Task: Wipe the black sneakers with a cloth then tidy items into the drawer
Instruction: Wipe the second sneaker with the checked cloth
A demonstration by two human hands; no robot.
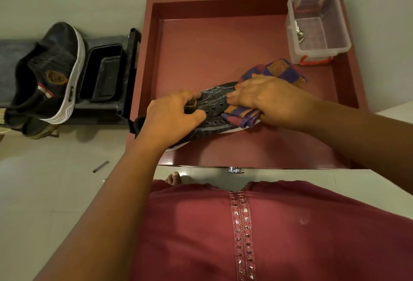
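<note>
The tongue and collar of a black sneaker (212, 110) are gripped by the left hand (172, 117), whose fingers and thumb are curled round the upper near the heel end. By this grip the shoe is held on its side over the near left part of an open red drawer (223, 41), with its heel jutting past the drawer's left wall. A checked purple and orange cloth (277, 70) is pressed against the toe end of the same sneaker by the right hand (263, 97); the fingers are bent over the bunched fabric, one fold of which hangs out below the hand beside the eyelets, while another part spreads out behind the knuckles.

In the far right corner of the drawer a clear plastic box (317, 28) with red clasps is set, and a few small metal pieces are seen inside it. A metal knob (234, 169) is seen at the drawer's near front edge.

To the left of the drawer, on a low dark shelf (13, 61), the second black sneaker (51, 72) with a white sole is propped on its side, just beside a black rectangular tray (102, 72). A small dark stick (100, 166) is seen lying on the pale tiled floor (44, 191). A maroon garment (290, 236) with a sequinned centre band fills the lower foreground, and a bare toe (173, 178) is seen just above its hem.
</note>
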